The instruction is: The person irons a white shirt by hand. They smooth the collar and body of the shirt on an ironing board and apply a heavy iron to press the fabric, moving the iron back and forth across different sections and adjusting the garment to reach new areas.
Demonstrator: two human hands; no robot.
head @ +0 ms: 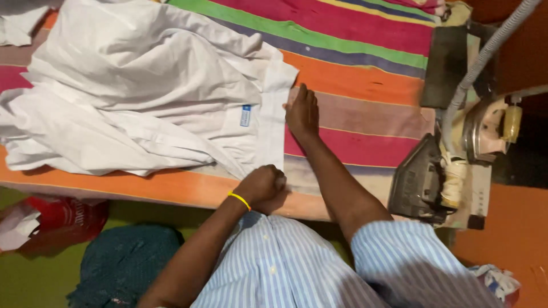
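White cotton fills the left half of the view: a white garment (142, 85) lies rumpled across a striped cloth (354, 74) of orange, pink, green and purple bands that covers the table. The garment's straight folded edge runs down the middle of the picture, with a small blue label (245, 115) sewn just inside it. The right hand (302, 111) lies flat, fingers together and palm down, pressing at the upper part of that edge, partly on the white fabric and partly on the striped cloth. The left hand (264, 185) is curled into a loose fist at the lower end of the same edge, near the table's front; it seems to pinch the hem, though the fingers hide the contact and I cannot be sure. A yellow band (240, 200) circles the left wrist. To the right, well apart from both hands, a dark heavy iron (419, 179) rests on its stand with a grey hose (485, 54) rising from it. Below the table edge, a red bag (63, 219) and a dark teal bundle (125, 265) lie on the green floor. The person wears a blue-and-white striped shirt (285, 268).
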